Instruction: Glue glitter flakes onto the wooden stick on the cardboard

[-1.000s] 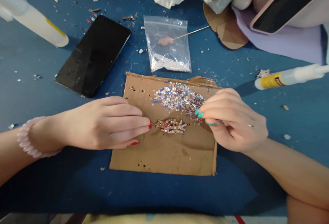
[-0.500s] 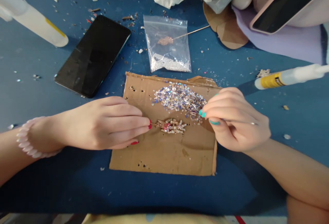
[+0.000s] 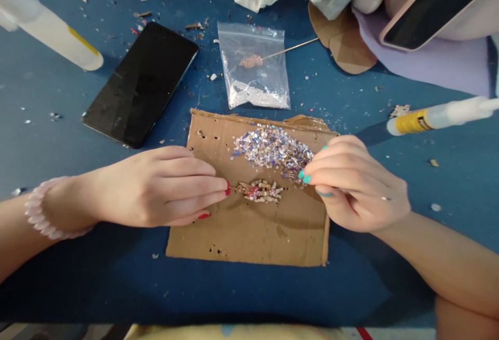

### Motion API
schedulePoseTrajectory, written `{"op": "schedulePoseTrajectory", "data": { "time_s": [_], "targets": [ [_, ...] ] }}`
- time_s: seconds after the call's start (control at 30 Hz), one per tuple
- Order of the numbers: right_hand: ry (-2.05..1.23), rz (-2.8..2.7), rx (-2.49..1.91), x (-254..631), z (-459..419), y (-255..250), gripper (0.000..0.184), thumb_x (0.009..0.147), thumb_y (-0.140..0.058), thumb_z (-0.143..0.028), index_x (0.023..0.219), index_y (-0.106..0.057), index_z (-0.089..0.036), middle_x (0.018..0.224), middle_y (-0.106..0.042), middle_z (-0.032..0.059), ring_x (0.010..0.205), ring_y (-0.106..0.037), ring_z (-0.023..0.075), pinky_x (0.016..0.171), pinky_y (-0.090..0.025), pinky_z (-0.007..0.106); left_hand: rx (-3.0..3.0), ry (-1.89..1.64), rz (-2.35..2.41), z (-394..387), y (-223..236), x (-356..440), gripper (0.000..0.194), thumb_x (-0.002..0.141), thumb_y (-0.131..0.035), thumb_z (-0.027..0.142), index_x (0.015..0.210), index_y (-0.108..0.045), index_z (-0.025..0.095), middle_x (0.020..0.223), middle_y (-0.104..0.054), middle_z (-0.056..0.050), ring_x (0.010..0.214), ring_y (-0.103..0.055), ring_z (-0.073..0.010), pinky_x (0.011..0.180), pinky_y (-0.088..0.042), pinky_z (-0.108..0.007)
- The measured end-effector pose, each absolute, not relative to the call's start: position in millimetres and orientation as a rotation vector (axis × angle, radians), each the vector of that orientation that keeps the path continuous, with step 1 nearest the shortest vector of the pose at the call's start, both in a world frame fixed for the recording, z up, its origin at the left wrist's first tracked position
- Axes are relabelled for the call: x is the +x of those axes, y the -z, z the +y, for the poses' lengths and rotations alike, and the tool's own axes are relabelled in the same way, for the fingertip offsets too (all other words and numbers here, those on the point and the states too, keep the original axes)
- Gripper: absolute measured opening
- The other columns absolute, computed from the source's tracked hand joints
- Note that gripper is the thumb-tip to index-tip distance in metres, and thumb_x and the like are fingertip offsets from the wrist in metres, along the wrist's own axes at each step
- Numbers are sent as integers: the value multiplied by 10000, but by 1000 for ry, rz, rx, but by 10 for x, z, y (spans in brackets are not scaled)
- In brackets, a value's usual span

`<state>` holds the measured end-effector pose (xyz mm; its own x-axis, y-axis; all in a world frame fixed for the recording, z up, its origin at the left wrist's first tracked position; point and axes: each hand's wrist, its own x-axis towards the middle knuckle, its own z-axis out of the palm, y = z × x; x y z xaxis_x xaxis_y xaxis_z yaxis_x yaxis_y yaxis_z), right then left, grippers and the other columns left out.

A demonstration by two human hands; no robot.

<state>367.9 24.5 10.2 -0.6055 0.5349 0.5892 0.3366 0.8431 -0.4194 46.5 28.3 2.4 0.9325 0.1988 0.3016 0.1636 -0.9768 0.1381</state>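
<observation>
A brown cardboard sheet (image 3: 249, 236) lies on the blue table, carrying a heap of small shiny chips (image 3: 271, 147) and a small ornament covered in beads (image 3: 260, 191). My left hand (image 3: 156, 186), fingers together, pinches the ornament's left end against the cardboard. My right hand (image 3: 354, 181) is closed in a pinch at the heap's right edge, holding a thin metal pin whose end shows behind the knuckles.
A black phone (image 3: 142, 82) lies at the upper left. A clear bag of tiny beads (image 3: 255, 69) sits above the cardboard. Glue tubes lie at the left (image 3: 58, 36) and right (image 3: 436, 116). White tissue, lilac fabric and another phone crowd the top right.
My right hand shifted slightly along the heap's right edge, up and then back down toward the ornament. My left hand has stayed still.
</observation>
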Motion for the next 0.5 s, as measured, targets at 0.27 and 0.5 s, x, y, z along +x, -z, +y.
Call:
{"op": "schedulePoseTrajectory", "data": {
  "time_s": [0.27, 0.5],
  "targets": [
    [-329, -2295, -628, 3677, 220, -107, 133, 953, -537, -201, 838, -604, -193, 690, -699, 40, 645, -662, 166, 664, -522, 356, 2977, -484, 271, 281, -37, 474, 269, 1037, -442, 253, 1202, -639, 173, 1143, -737, 10, 1028, -664, -138, 875, -498, -318],
    [-305, -2232, -666, 3649, 205, -58, 148, 961, -535, -225, 825, -594, -218, 676, -689, 13, 620, -652, 152, 659, -523, 348, 2955, -490, 275, 282, -37, 483, 276, 1048, -419, 237, 1191, -643, 162, 1131, -741, 13, 1004, -657, -132, 867, -482, -325]
  ]
}}
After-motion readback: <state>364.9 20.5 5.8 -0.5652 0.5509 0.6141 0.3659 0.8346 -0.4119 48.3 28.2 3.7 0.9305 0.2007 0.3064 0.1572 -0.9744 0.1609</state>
